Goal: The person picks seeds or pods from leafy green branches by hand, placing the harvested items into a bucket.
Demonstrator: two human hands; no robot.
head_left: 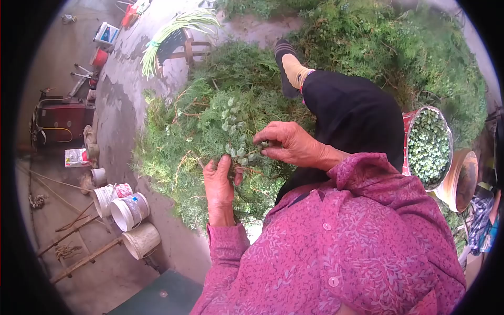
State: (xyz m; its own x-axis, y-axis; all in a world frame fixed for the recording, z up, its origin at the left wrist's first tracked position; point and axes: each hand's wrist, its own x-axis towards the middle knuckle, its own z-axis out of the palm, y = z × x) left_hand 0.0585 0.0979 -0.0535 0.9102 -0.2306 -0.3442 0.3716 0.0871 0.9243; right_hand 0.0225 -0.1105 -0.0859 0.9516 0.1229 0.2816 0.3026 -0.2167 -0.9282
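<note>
A leafy green branch (197,123) with pale green cones (233,123) lies across my lap. My left hand (219,178) is closed on the branch near its cones, thumb uppermost. Just to the right, my right hand (281,140) pinches at the cone cluster; between its thumb and fingers a small green cone (264,144) shows. At my right side stands a red bucket (406,139) filled with picked green cones (429,147).
More cut branches (388,47) are heaped ahead and to the right. Long green stalks (181,26) lie on a small chair (188,50) at the front. White buckets (140,240) and a wooden ladder-like frame (86,257) are on the left. Another tub (458,181) stands behind the red bucket.
</note>
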